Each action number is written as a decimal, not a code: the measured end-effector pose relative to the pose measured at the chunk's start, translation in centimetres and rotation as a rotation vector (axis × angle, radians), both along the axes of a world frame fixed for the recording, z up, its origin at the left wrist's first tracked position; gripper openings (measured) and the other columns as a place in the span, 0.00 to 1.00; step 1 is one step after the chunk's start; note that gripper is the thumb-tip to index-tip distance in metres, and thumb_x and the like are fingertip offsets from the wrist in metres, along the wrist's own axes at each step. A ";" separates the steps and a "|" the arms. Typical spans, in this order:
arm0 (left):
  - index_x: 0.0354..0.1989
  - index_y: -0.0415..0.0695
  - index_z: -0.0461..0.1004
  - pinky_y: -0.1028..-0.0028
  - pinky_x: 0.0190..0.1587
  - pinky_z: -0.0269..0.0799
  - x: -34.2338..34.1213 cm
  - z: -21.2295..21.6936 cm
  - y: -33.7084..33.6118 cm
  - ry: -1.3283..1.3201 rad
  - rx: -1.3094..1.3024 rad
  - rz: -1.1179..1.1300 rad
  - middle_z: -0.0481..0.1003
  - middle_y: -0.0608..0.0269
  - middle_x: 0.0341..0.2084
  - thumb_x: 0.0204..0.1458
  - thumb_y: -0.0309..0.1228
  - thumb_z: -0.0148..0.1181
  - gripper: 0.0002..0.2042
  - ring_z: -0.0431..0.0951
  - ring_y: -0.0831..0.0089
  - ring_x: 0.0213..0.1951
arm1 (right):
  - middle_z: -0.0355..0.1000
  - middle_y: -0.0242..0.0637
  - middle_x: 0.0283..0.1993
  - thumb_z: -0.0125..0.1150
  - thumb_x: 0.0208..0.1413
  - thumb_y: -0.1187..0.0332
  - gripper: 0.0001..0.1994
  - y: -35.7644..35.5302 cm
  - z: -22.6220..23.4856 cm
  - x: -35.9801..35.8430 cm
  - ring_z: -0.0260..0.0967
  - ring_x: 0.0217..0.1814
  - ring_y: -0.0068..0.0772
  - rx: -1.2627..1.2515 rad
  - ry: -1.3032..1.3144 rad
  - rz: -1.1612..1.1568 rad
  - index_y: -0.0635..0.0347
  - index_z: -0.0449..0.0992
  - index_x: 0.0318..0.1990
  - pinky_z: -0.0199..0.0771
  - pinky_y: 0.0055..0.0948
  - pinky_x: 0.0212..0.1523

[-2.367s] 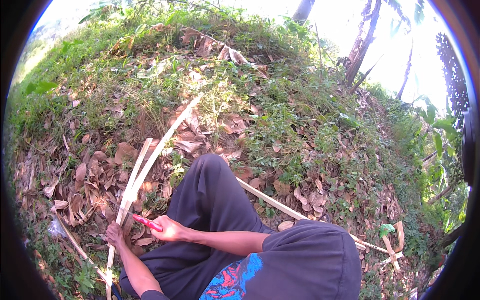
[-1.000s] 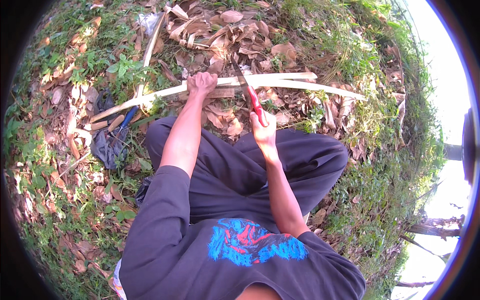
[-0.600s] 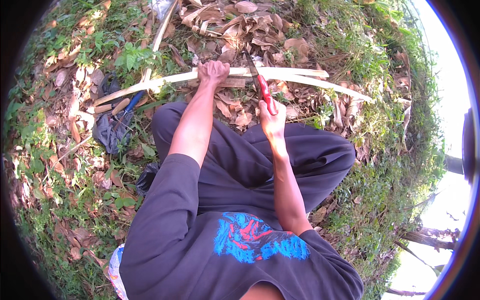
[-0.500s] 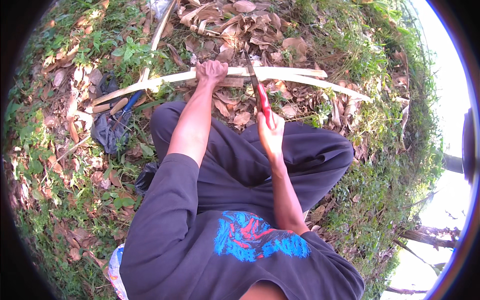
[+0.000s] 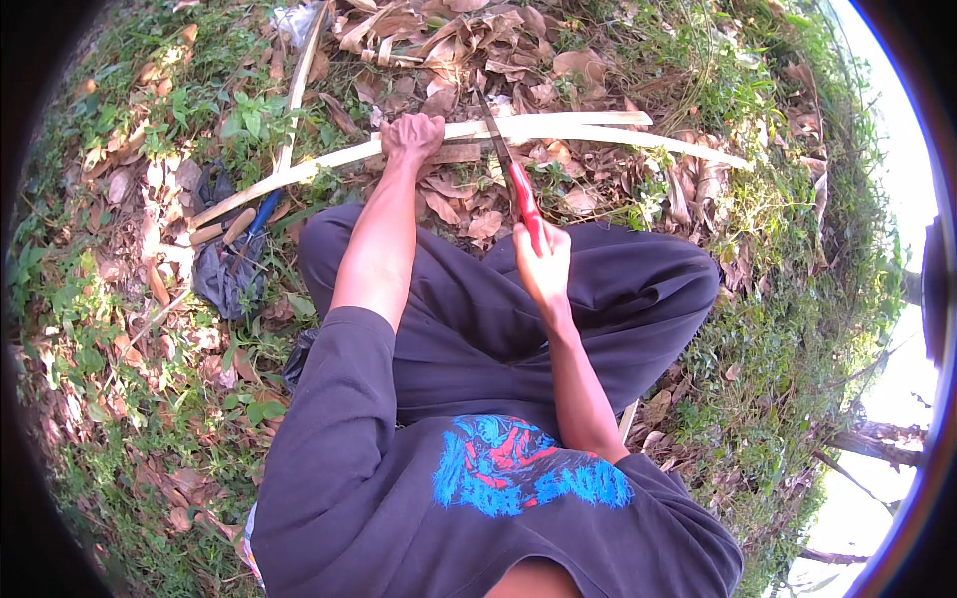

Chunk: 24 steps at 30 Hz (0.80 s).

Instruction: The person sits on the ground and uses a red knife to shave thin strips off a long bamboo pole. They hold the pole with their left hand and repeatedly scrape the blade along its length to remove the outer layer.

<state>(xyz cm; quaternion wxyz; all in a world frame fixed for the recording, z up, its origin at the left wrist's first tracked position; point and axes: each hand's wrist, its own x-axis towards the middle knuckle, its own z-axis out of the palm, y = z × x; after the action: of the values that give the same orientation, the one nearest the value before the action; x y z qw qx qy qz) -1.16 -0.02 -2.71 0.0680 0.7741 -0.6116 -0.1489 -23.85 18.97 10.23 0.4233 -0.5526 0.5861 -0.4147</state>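
My left hand (image 5: 413, 138) is closed over a long pale wooden strip (image 5: 289, 175), pressing it down near its middle. A second, shorter pale strip (image 5: 588, 119) lies along it and crosses it at a slight angle. My right hand (image 5: 543, 257) is wrapped round the red handle of a handsaw (image 5: 525, 197). The saw's dark blade points away from me and lies across the strips, just right of my left hand. Below the strips, a short flat piece of wood (image 5: 459, 153) shows between the two hands. The exact contact of the teeth is too small to tell.
Wooden-handled tools (image 5: 237, 227) and a blue-handled one (image 5: 265, 205) lie by a black plastic bag (image 5: 227, 274) at left. Another strip (image 5: 301, 85) runs away at far left, near a clear plastic bag (image 5: 296, 24). Dry leaves (image 5: 469, 40) and grass surround my crossed legs.
The view has shifted slightly, so the ground and strips sit higher in the picture. Relative to the strips, my right hand and the saw have drawn slightly toward me. Both grips are unchanged.
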 end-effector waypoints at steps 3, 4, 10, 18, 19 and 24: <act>0.31 0.42 0.84 0.52 0.55 0.62 -0.9 0.3 0.1 -0.011 0.027 -0.057 0.82 0.46 0.35 0.57 0.46 0.40 0.26 0.83 0.51 0.39 | 0.60 0.28 0.16 0.56 0.56 0.75 0.09 2.0 0.0 -1.2 0.55 0.19 0.14 -0.014 -0.011 -0.029 0.63 0.69 0.23 0.56 0.26 0.21; 0.32 0.43 0.84 0.53 0.55 0.63 -1.0 0.5 -0.1 -0.016 0.020 -0.040 0.82 0.46 0.36 0.57 0.46 0.39 0.26 0.82 0.51 0.40 | 0.59 0.28 0.16 0.56 0.56 0.75 0.09 1.0 -0.4 -1.4 0.54 0.19 0.15 0.003 0.011 -0.044 0.64 0.69 0.23 0.56 0.26 0.21; 0.38 0.45 0.84 0.53 0.54 0.66 0.2 -1.4 -1.3 -0.055 0.052 -0.033 0.81 0.45 0.42 0.58 0.48 0.37 0.27 0.80 0.50 0.47 | 0.58 0.34 0.14 0.57 0.53 0.73 0.10 -4.6 -1.0 0.4 0.53 0.17 0.19 0.035 -0.185 0.010 0.65 0.67 0.22 0.55 0.30 0.19; 0.35 0.40 0.83 0.51 0.53 0.67 -0.4 -1.0 -1.1 -0.087 0.006 -0.068 0.80 0.42 0.40 0.57 0.46 0.36 0.27 0.80 0.45 0.44 | 0.67 0.54 0.18 0.56 0.51 0.72 0.08 -0.1 -0.1 -1.7 0.70 0.18 0.47 -0.090 -0.029 -0.025 0.68 0.71 0.24 0.69 0.39 0.25; 0.35 0.40 0.83 0.51 0.53 0.68 -0.4 -1.4 -0.8 -0.089 0.006 -0.084 0.80 0.42 0.40 0.57 0.46 0.36 0.27 0.80 0.45 0.44 | 0.66 0.54 0.18 0.56 0.51 0.71 0.09 -1.5 -0.2 -1.2 0.69 0.18 0.48 0.032 0.023 -0.069 0.68 0.71 0.24 0.69 0.39 0.25; 0.40 0.39 0.83 0.52 0.56 0.68 1.4 -2.6 -1.4 -0.154 -0.006 -0.159 0.79 0.41 0.42 0.58 0.46 0.36 0.28 0.79 0.44 0.48 | 0.69 0.59 0.21 0.56 0.49 0.66 0.12 -4.6 0.2 0.2 0.72 0.26 0.62 0.025 0.034 -0.027 0.68 0.71 0.22 0.71 0.48 0.30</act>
<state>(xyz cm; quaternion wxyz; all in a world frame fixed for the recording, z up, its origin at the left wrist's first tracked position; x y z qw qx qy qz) 0.23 -1.46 -5.29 0.0109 0.7319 -0.6751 -0.0921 -23.63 14.41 10.40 0.4144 -0.5462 0.6058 -0.4037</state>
